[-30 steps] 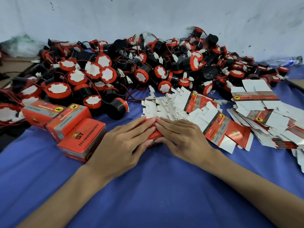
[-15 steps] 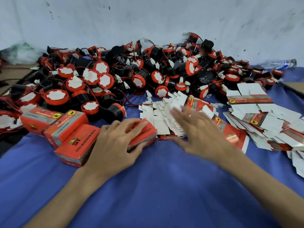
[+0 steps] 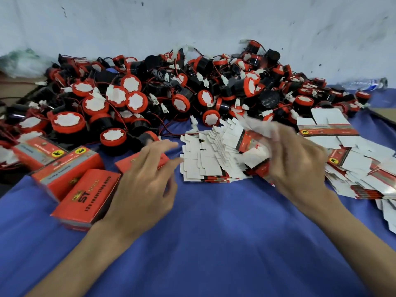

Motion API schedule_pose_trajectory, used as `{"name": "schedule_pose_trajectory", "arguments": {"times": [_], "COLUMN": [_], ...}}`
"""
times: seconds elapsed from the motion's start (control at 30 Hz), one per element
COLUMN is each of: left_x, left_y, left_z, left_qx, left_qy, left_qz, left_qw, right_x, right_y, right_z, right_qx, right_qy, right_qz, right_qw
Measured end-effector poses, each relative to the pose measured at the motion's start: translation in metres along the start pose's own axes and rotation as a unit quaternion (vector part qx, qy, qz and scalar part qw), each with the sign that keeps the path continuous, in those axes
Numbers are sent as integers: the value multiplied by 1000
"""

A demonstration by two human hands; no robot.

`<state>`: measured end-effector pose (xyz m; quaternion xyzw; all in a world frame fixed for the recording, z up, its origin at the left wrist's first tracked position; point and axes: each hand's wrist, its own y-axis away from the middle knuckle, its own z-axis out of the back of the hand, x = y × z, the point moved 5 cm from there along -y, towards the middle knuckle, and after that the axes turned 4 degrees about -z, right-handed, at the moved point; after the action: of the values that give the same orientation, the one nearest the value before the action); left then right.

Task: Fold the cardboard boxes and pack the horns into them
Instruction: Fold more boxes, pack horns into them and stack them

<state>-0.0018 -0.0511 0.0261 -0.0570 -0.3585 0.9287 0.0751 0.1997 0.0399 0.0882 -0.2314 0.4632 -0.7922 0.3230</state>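
Head view: right hand [image 3: 300, 161] grips blurred flat red-white box blank [image 3: 252, 140]; left hand [image 3: 145, 183] fingers spread, empty, above folded red box [image 3: 128, 163].

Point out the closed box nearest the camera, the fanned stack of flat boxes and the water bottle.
Closed box [image 3: 89, 198]: head view, on its red top face with the printed lettering.
Fanned stack of flat boxes [image 3: 205, 161]: head view, on a white flap.
Water bottle [image 3: 364, 84]: head view, on its clear body.
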Motion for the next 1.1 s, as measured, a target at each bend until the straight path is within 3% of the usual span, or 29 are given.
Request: {"name": "schedule_pose_trajectory", "arguments": {"times": [0.07, 0.1, 0.17, 0.23, 0.37, 0.5, 0.53, 0.63, 0.7, 0.8, 0.9, 0.97, 1.1], "left_x": [-3, -4, -4, 0, 4, 1, 1, 2, 2, -8, -10, -8, -7], "left_y": [-1, 0, 5, 9, 6, 7, 9, 10, 9, 11, 12, 10, 13], "left_z": [4, 2, -8, -17, -18, -17, -17, -18, -18, -23, -24, -22, -24], "left_qx": [-32, -29, -27, -42, -53, -29, -26, -16, 17, 125, 145, 119, 119], "left_qy": [204, 304, 474, 556, 608, 594, 586, 579, 579, 598, 612, 585, 520], "left_qz": [40, 92, 205, 270, 268, 287, 294, 297, 277, 225, 217, 203, 194], "left_qw": [978, 948, 856, 785, 745, 751, 755, 759, 767, 759, 747, 776, 823], "right_x": [5, 6, 8, 10, 16, 29, 29, 23, 18, 18, 27, 32, 28], "right_y": [1, 4, 14, 22, 26, 53, 58, 66, 66, 71, 74, 73, 77], "right_z": [7, 4, -5, -8, -16, -41, -47, -63, -69, -71, -69, -67, -70], "right_qx": [-89, -84, -50, -37, 6, 125, 149, 205, 262, 360, 440, 489, 520], "right_qy": [-115, -167, -240, -288, -414, -436, -466, -592, -601, -612, -653, -654, -619], "right_qz": [-51, -93, -155, -189, -208, -259, -297, -423, -481, -506, -480, -445, -439], "right_qw": [988, 978, 957, 938, 886, 853, 820, 654, 582, 490, 386, 367, 392]}}
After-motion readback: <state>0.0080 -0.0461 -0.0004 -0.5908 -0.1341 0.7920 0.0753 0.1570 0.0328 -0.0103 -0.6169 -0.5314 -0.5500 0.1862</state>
